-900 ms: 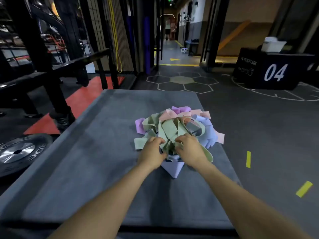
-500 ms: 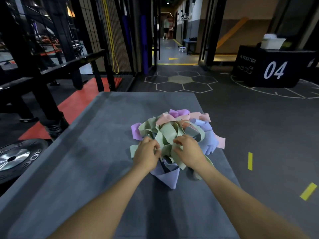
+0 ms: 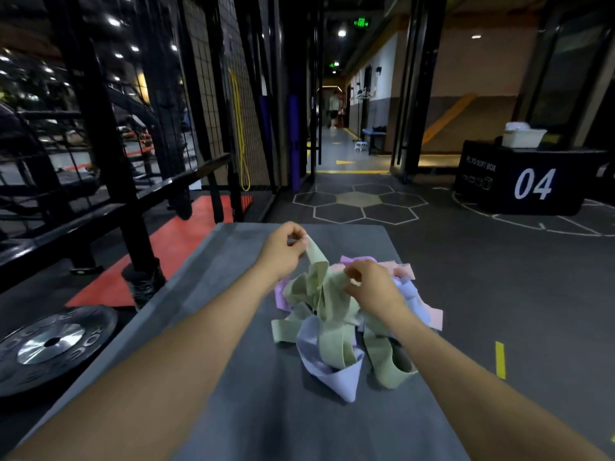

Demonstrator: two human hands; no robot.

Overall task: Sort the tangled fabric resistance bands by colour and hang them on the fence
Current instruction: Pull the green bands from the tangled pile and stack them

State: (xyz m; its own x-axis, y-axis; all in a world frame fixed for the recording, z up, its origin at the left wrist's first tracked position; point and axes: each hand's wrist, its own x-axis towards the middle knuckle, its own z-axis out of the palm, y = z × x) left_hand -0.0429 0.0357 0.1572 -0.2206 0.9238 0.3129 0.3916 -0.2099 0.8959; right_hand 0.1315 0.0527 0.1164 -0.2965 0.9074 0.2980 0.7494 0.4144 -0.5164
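Bands [image 3: 336, 314] in a tangled heap, green, lilac, pink and purple, lying on the grey mat [image 3: 186, 327] right under and between both hands. Left hand [image 3: 283, 251] pinches the end of a green band [image 3: 316, 257], raised above the far left side of the heap; the strip runs from its fingertips down into the knot. Right hand [image 3: 369, 287] sits on top of the heap, fingers curled, pinching green fabric just beside that strip.

Judgement: bands look light, soft and floppy, so they should lift with almost no effort, but the loops thread through each other, so pulling one likely drags neighbours along. Fabric surface probably grips well, not slippery; nothing fragile. Best hold looks like a flat pinch across the width near a free loop end, other hand pressing the rest down close to where the strip enters the knot.

Fence [image 3: 213, 104] of black wire mesh stands well beyond the left hand, nothing fabric hung on it yet.
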